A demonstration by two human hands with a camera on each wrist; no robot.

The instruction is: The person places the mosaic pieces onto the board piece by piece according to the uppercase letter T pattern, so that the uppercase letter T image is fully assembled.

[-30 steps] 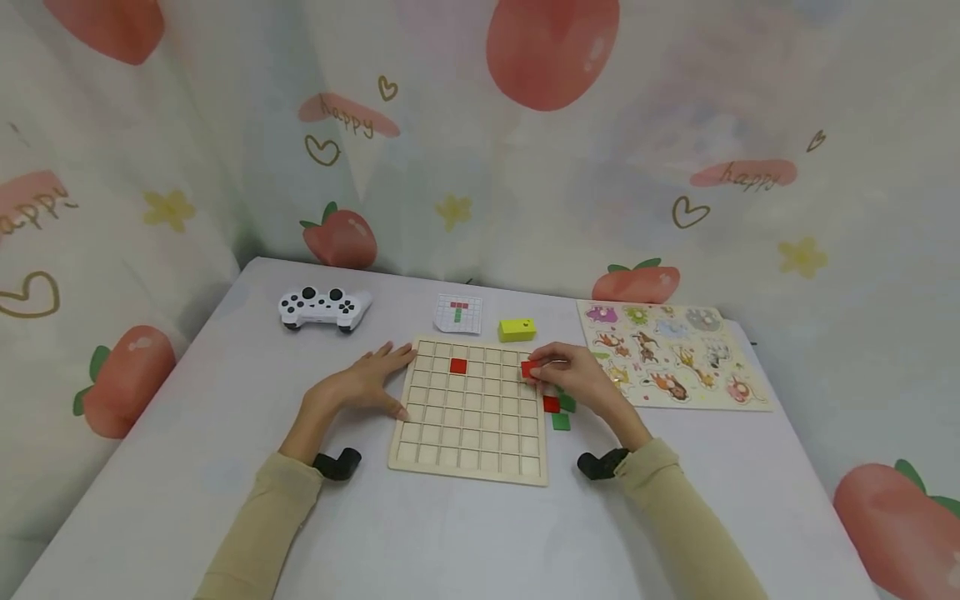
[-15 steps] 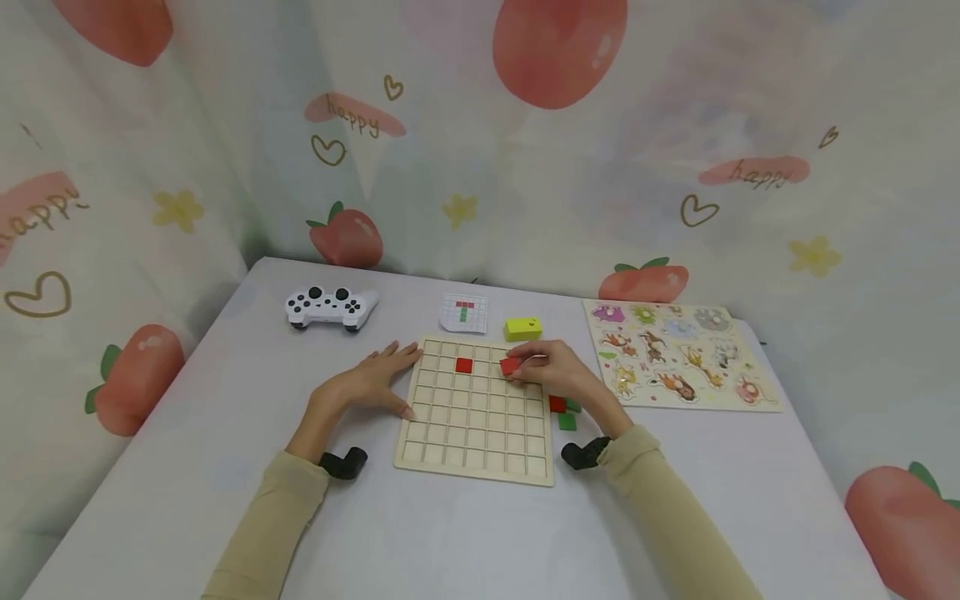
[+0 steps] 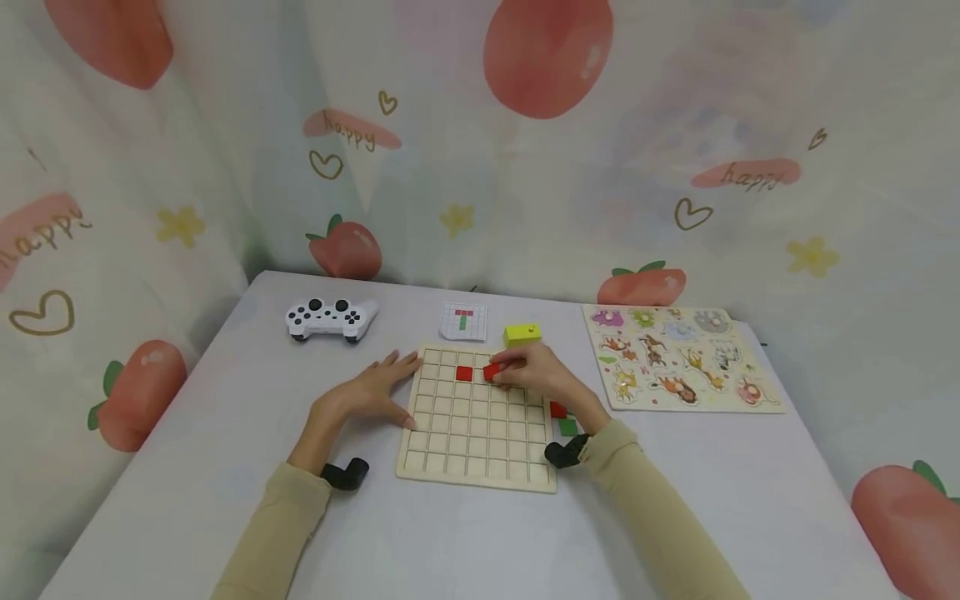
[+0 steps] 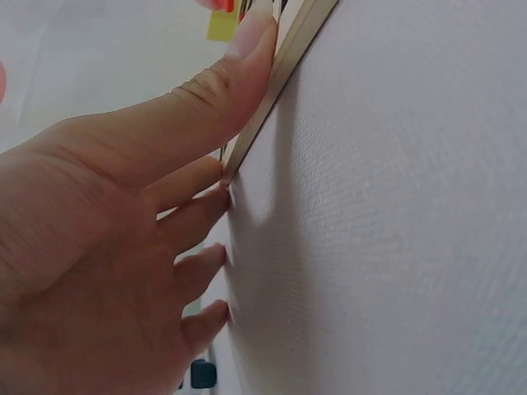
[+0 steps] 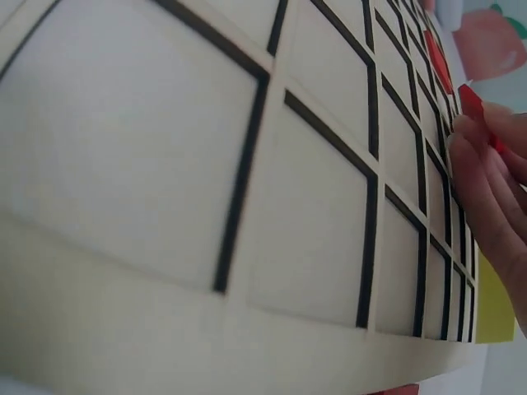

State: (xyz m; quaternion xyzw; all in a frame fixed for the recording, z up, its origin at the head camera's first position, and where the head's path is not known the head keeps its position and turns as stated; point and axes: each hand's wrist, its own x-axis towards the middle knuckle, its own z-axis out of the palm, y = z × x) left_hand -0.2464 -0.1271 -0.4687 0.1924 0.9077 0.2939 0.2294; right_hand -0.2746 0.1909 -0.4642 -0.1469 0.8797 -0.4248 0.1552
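A pale wooden grid board point(image 3: 477, 448) lies on the table, with one red square tile point(image 3: 464, 374) set in a cell of its second row. My right hand point(image 3: 536, 372) pinches another red tile point(image 3: 491, 372) between thumb and fingers, close over the board, a little right of the set one. In the right wrist view this pinched tile point(image 5: 471, 102) is tilted. With fingers spread, my left hand point(image 3: 363, 396) steadies the board's left side; its thumb point(image 4: 251, 41) rests on the edge in the left wrist view.
Beside the board's right edge lie a loose red tile point(image 3: 558, 409) and a green tile point(image 3: 567, 427). Behind it are a card with a red-and-green T pattern point(image 3: 452, 327) and a yellow block point(image 3: 522, 335). A white game controller point(image 3: 327, 318) stands back left, an animal puzzle board point(image 3: 705, 402) right.
My right hand has carried the pinched red tile leftward over the board, from its right edge to near the set red tile. My left hand has stayed at the board's left side.
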